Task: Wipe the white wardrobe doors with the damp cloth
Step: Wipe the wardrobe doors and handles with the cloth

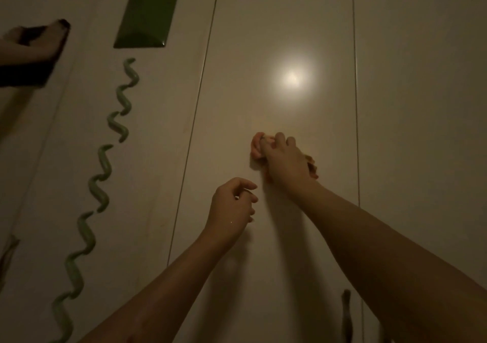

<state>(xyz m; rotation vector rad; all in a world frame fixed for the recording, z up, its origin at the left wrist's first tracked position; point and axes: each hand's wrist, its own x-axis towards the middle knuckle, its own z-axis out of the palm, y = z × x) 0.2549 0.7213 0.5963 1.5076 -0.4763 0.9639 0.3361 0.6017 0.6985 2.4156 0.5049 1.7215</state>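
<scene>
Right hand [286, 159] clenched on orange cloth [257, 146], pressed to middle wardrobe door [276, 39], left hand [232, 205] loosely curled, empty, just below

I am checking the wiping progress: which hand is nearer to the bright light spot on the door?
Right. The right hand, holding the cloth, is just below the light spot; the left hand is lower still.

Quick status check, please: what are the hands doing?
Right hand presses orange cloth on white door. Left hand empty, loosely curled. Nothing blocking.
</scene>
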